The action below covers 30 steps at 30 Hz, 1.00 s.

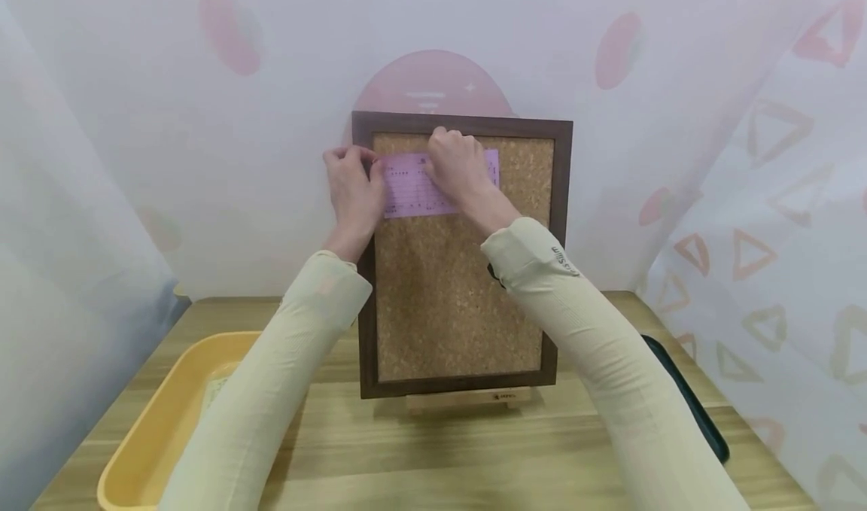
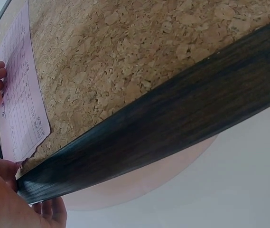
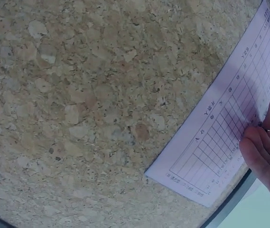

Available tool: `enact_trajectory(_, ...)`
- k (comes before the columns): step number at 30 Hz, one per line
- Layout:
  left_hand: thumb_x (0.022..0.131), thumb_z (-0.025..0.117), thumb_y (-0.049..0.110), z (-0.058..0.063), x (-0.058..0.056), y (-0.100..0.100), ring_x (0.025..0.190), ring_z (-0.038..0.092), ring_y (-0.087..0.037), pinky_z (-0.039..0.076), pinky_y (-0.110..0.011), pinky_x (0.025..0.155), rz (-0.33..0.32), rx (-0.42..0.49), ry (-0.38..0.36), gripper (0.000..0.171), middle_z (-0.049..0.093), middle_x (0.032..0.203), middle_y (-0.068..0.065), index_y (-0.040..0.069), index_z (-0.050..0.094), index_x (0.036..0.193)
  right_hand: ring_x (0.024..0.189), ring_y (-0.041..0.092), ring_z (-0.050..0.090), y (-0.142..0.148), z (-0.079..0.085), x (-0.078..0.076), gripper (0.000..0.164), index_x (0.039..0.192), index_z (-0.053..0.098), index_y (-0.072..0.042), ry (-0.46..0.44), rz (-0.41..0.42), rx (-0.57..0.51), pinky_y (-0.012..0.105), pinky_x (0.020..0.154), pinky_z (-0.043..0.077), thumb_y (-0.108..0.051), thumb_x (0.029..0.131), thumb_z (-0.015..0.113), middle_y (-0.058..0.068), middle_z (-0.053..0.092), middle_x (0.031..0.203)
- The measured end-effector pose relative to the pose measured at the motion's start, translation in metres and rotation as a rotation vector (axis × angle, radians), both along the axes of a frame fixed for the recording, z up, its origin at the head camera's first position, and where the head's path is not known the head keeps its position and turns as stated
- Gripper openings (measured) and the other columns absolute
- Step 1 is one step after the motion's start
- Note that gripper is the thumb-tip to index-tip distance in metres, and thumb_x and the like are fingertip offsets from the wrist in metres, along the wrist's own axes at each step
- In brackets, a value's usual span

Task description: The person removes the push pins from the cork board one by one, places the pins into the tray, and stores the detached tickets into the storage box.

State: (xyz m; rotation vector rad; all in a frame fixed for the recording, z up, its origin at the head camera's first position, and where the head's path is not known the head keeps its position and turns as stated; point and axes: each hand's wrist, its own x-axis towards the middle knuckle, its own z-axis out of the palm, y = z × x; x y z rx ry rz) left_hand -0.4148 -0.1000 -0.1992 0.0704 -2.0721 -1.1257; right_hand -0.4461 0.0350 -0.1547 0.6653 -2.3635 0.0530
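Observation:
A corkboard (image 1: 467, 300) with a dark wooden frame stands upright on the table. Across its upper part lies a pink printed form (image 1: 406, 187), flat against the cork. My left hand (image 1: 355, 187) grips the board's left frame, thumb in front at the form's torn left edge (image 2: 32, 152) and fingers behind the frame. With its fingers curled, my right hand (image 1: 460, 166) is at the form's upper middle. Between its thumb and forefinger, in the right wrist view, shows a small dark pin (image 3: 266, 128), mostly hidden by the fingertips.
A small wooden stand (image 1: 467, 399) supports the board from below. On the left is a yellow tray (image 1: 145, 428) with a pale paper (image 1: 213, 392) inside, partly behind the left sleeve. A dark green tray (image 1: 691, 402) lies at right, behind the right sleeve. Patterned curtains surround the table.

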Motion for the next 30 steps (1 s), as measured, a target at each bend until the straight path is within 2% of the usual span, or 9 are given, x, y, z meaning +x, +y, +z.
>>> enact_trajectory(10,0.095,0.051,0.014,0.0010,-0.0011,0.0011,0.119,0.047,-0.031,0.039,-0.040,0.100,0.005,-0.003,-0.006,0.020,0.040,0.126,-0.019,-0.003,0.060,0.104,0.070,0.029,0.063,0.0049,-0.0014,0.0009,0.015,0.091,0.058,0.006,0.014,0.016,-0.006,0.039,0.061,0.054,-0.008,0.089,0.052,0.019,0.064,0.082)
enact_trajectory(16,0.095,0.052,0.015,0.0010,-0.0013,0.0011,0.120,0.047,-0.030,0.040,-0.039,0.101,0.014,0.003,-0.026,0.020,0.040,0.128,-0.018,-0.001,0.060,0.105,0.067,0.028,0.062,0.0062,-0.0034,0.0000,0.019,0.091,0.059,0.006,0.005,0.034,-0.028,0.039,0.060,0.054,-0.007,0.094,0.045,0.019,0.064,0.080)
enact_trajectory(22,0.095,0.051,0.015,-0.0009,-0.0018,0.0022,0.121,0.046,-0.030,0.040,-0.039,0.101,0.014,0.003,-0.040,0.021,0.040,0.129,-0.018,-0.001,0.060,0.106,0.068,0.029,0.064,0.0082,-0.0067,-0.0016,0.018,0.092,0.060,0.006,0.040,0.043,-0.018,0.039,0.061,0.055,-0.007,0.093,0.048,0.019,0.064,0.081)
enact_trajectory(25,0.096,0.052,0.016,-0.0019,-0.0016,0.0027,0.120,0.046,-0.030,0.040,-0.040,0.101,0.015,-0.002,-0.043,0.022,0.040,0.128,-0.018,-0.001,0.060,0.106,0.070,0.030,0.065,0.0091,-0.0073,-0.0014,0.017,0.093,0.059,0.006,0.060,0.039,0.015,0.039,0.062,0.055,-0.007,0.092,0.049,0.019,0.065,0.083)
enact_trajectory(30,0.096,0.051,0.017,-0.0024,-0.0022,0.0030,0.120,0.047,-0.030,0.040,-0.040,0.100,0.018,-0.009,-0.040,0.022,0.040,0.128,-0.018,-0.001,0.060,0.106,0.081,0.030,0.066,0.0096,-0.0066,-0.0006,0.021,0.100,0.059,0.006,0.080,0.008,0.103,0.038,0.067,0.056,-0.012,0.093,0.053,0.020,0.064,0.095)
